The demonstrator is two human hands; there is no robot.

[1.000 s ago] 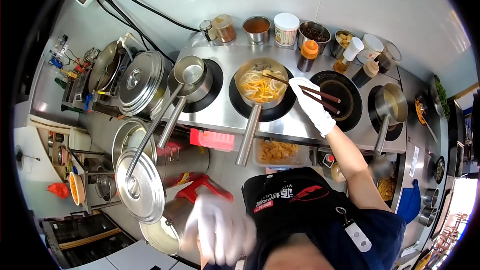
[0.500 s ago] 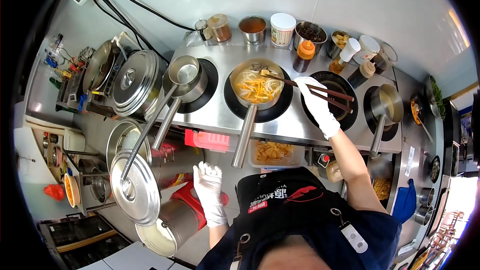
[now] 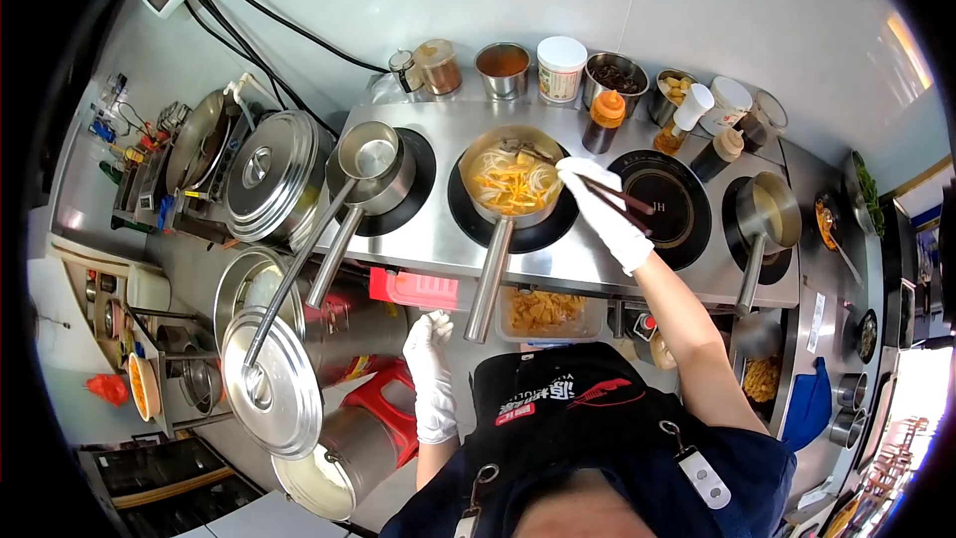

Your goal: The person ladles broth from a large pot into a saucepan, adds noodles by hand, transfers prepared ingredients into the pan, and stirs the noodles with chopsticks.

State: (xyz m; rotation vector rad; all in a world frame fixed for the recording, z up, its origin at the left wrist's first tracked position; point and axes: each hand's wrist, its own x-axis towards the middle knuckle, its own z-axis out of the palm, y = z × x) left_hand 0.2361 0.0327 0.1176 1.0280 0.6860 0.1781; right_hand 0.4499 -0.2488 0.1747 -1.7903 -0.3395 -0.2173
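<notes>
My right hand (image 3: 609, 214), in a white glove, is closed around dark chopsticks (image 3: 629, 201). Their tips reach over the rim of a saucepan (image 3: 495, 274) and into pale noodles (image 3: 516, 179) with yellow-orange strips and some dark pieces in broth. The pan stands on a black round hob, its long handle pointing toward me. My left hand (image 3: 430, 374), also gloved, hangs below the counter's front edge with its fingers curled in and no object visible in them. Near it are a red basket (image 3: 413, 289) and a red stool (image 3: 393, 408).
Left of the noodles, a small pan (image 3: 368, 151) rests in another saucepan (image 3: 383, 191). On the right are a bare hob (image 3: 657, 207) and a saucepan (image 3: 772, 204). Sauce bottles (image 3: 603, 122) and tubs line the back. A lidded pot (image 3: 274, 169) stands at left.
My right hand has moved left toward the noodle pan, the chopsticks with it. My left hand has risen slightly and shifted right, its fingers now more curled.
</notes>
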